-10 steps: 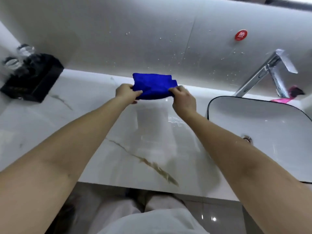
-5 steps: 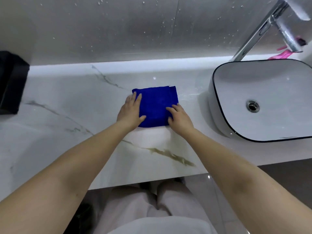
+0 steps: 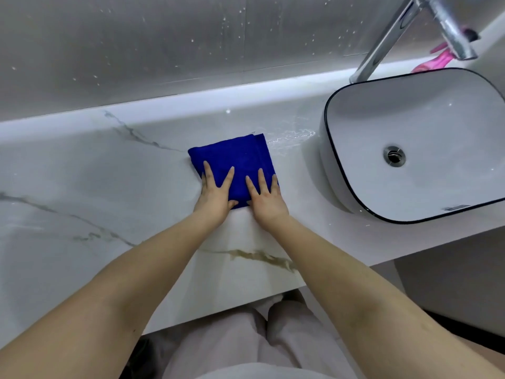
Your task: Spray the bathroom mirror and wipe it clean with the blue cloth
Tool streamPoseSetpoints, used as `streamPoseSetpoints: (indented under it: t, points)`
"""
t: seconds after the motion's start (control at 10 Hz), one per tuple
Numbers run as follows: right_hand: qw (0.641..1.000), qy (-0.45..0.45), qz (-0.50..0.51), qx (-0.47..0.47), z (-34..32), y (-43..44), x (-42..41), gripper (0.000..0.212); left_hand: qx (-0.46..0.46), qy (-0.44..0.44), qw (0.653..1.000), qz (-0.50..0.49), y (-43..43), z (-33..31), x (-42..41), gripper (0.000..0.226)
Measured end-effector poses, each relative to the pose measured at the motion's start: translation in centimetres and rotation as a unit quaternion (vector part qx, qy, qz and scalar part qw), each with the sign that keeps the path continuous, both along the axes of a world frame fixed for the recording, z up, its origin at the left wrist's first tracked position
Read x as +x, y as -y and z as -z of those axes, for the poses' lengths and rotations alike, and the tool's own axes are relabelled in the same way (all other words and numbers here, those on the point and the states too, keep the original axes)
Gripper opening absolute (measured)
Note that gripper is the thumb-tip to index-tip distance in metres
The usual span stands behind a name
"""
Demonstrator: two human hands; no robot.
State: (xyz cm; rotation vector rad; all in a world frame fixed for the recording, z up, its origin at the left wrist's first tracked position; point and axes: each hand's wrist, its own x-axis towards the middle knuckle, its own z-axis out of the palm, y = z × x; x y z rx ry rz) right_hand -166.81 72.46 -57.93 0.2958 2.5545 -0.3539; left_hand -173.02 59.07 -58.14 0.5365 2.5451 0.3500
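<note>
The blue cloth (image 3: 235, 157) lies folded into a square on the white marble counter (image 3: 95, 187), left of the basin. My left hand (image 3: 216, 192) rests flat on the cloth's near left part, fingers spread. My right hand (image 3: 266, 195) lies flat on its near right part, fingers apart too. Neither hand grips the cloth; both lie on top of it. The mirror and any spray bottle are out of view.
A white basin with a black rim (image 3: 332, 170) stands at the right, with a chrome tap (image 3: 388, 36) over it. A pink object (image 3: 434, 60) lies behind the basin. Water droplets dot the grey wall (image 3: 136, 45), and a wet patch (image 3: 289, 134) shines beside the cloth.
A second ago both hands held the cloth up in front of the wall. They brought it down onto the counter and now lie flat on it; the view has tilted downward.
</note>
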Motion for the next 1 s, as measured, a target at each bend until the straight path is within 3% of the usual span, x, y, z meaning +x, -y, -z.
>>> streamPoseSetpoints:
  t: [0.4,0.6,0.7,0.8,1.0]
  points:
    - [0.999,0.042,-0.03,-0.005,-0.6,-2.1,-0.8,0.062,-0.145,-0.028,0.988,0.047,-0.6,-1.1,0.0,0.078]
    - [0.994,0.098,-0.032,0.029,-1.6,-1.5,-2.3,0.073,-0.152,-0.095,0.98,0.083,0.8,-0.4,1.9,0.071]
    - [0.992,0.124,-0.013,0.002,-1.8,-1.5,-2.9,0.078,-0.16,-0.098,0.973,0.131,1.6,-0.6,2.6,0.074]
    - [0.992,0.117,0.01,-0.035,-2.0,-2.2,-2.0,0.075,-0.183,-0.029,0.973,0.135,1.5,-1.9,1.4,0.074]
    - [0.997,0.055,-0.058,-0.011,-2.7,-2.3,4.9,0.06,-0.263,0.089,0.949,0.147,3.5,-7.1,0.7,0.054]
